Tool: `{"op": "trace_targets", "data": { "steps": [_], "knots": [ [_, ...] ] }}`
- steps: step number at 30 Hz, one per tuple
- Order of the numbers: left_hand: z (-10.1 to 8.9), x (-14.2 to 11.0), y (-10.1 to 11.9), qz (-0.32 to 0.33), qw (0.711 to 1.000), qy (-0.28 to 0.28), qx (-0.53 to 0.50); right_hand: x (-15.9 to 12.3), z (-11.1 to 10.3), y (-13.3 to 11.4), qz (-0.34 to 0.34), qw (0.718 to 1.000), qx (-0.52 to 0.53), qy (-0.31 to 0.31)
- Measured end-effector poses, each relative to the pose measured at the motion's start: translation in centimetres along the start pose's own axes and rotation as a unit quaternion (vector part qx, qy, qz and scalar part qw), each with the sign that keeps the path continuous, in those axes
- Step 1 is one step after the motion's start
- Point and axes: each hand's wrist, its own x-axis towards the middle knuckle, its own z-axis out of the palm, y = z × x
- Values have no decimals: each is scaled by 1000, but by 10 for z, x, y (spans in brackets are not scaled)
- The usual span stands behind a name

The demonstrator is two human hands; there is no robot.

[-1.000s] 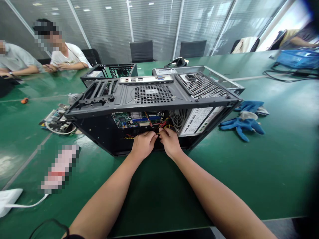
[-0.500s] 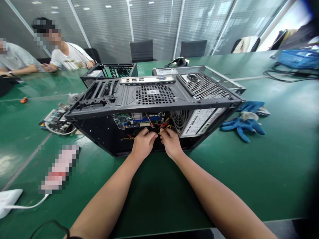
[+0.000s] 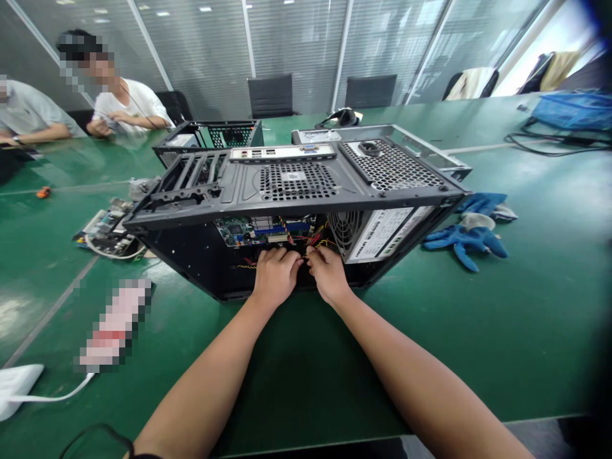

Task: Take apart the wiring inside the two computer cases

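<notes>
A black computer case (image 3: 191, 255) lies on the green table with its side open toward me. Inside it are a motherboard (image 3: 239, 231), a labelled power supply (image 3: 382, 236) and red and yellow wires (image 3: 318, 238). At the opening, my left hand (image 3: 277, 274) is closed in a pinch, and a yellow cable (image 3: 246, 266) runs out on its left. My right hand (image 3: 327, 271) pinches close beside it, below the power supply's fan. The fingertips of both hands nearly meet at a thin yellow wire; the ends of the fingers are partly hidden.
Blue gloves (image 3: 466, 239) lie right of the case. Left are a loose circuit board (image 3: 108, 233), a pixelated object (image 3: 117, 322) with a white cable, and a white power strip (image 3: 19, 386). Another open case (image 3: 215, 134) stands behind. Two people sit at the far left.
My left hand has turned slightly, its fingers shifting over the cable. My right hand stays almost still. The person in white across the table has moved their arms.
</notes>
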Motion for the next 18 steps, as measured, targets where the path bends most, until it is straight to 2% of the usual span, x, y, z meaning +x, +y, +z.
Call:
{"op": "trace_targets", "data": {
  "steps": [9,18],
  "knots": [
    [0,1,2,8,1000,-18,11,0,0,-1,12,1000,1,17],
    [1,1,-1,11,1000,-12,-15,0,0,1,14,1000,-5,9]
  ]
}}
